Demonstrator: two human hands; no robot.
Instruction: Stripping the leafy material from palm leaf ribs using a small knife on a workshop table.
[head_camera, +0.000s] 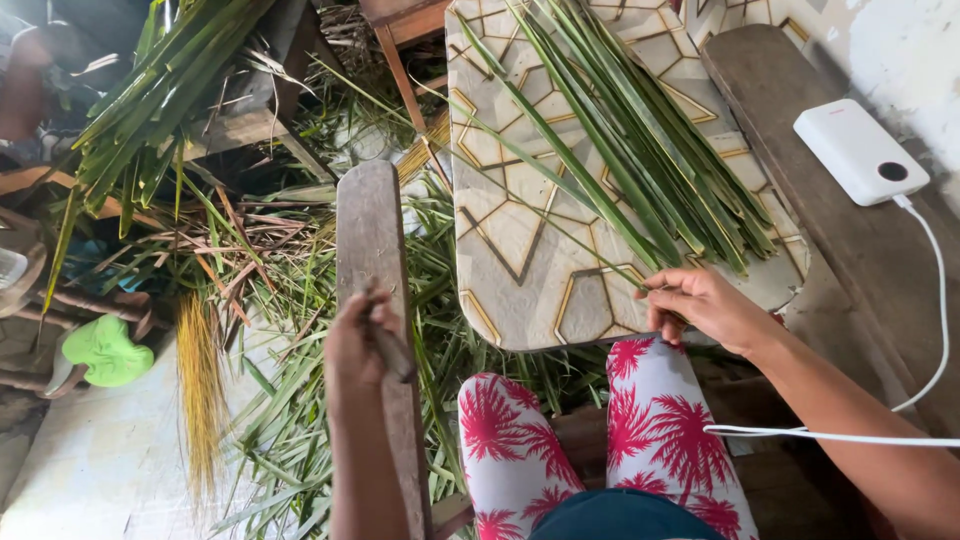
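Head view: left hand (362, 345) closed around a thin dark tool (392, 352) against the upright wooden plank (372, 250); right hand (700, 305) pinching one green leaf strip (560, 240) at the patterned surface (520, 250) edge. Risk, judging from here: pulling askew could drag the leaf pile (640, 150) off, or snag the white cable (935, 300).

No packages, labels, signs or screens in view, nearest item a white rounded rectangular power bank (859, 150) with dark round button, on wooden bench (800, 150), upper right
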